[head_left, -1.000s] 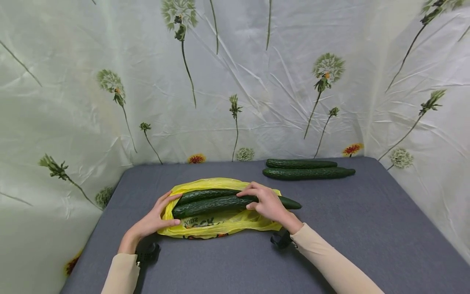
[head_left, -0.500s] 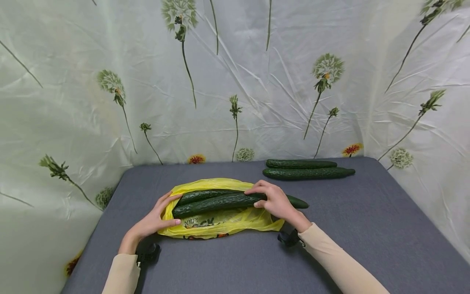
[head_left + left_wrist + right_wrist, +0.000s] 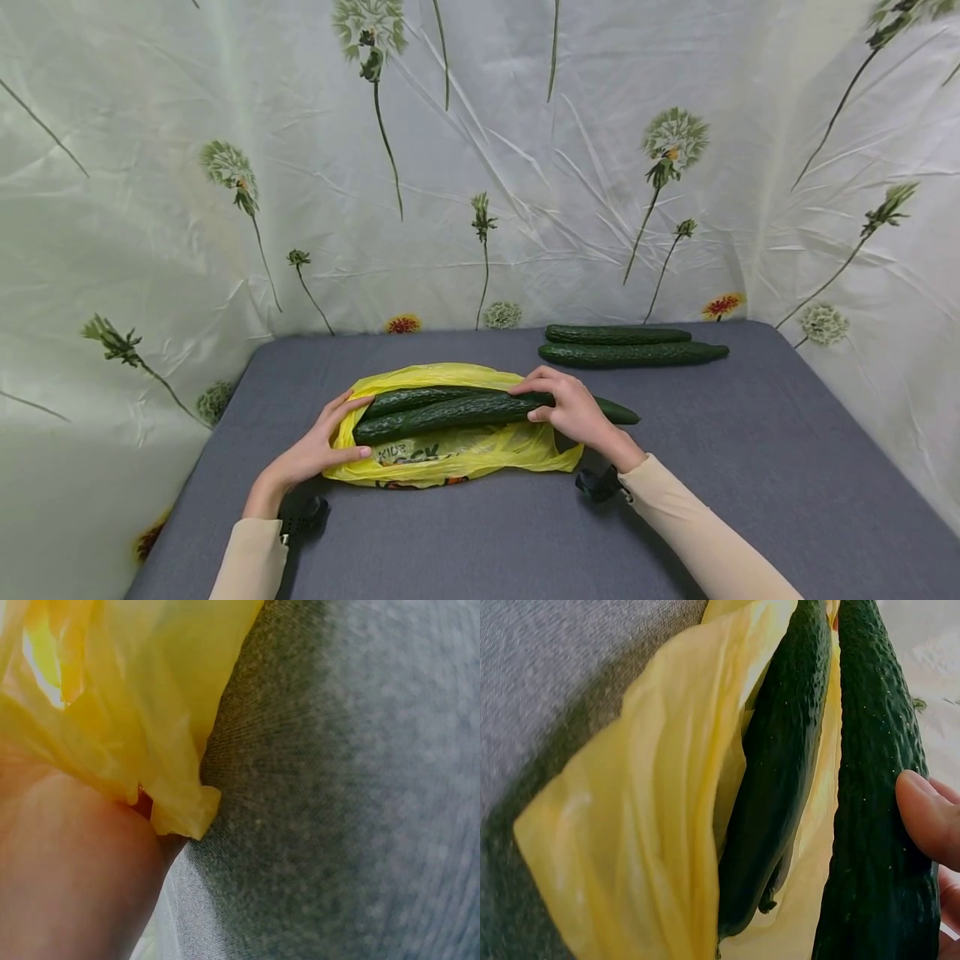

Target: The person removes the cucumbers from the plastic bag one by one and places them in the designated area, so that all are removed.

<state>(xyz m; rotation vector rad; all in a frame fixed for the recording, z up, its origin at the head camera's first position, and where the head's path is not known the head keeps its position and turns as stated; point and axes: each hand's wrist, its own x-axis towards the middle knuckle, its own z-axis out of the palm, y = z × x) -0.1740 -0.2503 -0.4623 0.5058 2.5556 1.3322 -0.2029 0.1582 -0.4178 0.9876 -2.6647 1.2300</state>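
A yellow plastic bag [image 3: 480, 458] lies on the table with its side opened wide. My left hand [image 3: 318, 442] holds its left end, thumb in front and fingers behind; in the left wrist view, bunched yellow plastic [image 3: 150, 735] covers most of that hand. My right hand [image 3: 573, 412] grips a long dark green cucumber [image 3: 450, 414] from above, thumb on its near side. The cucumber's tip [image 3: 621, 412] sticks out past the bag on the right. Behind it lies a second cucumber [image 3: 420, 400]. In the right wrist view, another cucumber [image 3: 780, 772] sits lower inside the bag.
Two more cucumbers, a shorter one [image 3: 617, 335] and a longer one [image 3: 633, 355], lie side by side at the table's back right. Grey cloth [image 3: 450, 550] covers the table. A white curtain with dandelions [image 3: 525, 167] hangs around the back and sides.
My right hand has slid to the right with the cucumber, whose tip now sticks out further from the bag. My left hand stays at the bag's left end.
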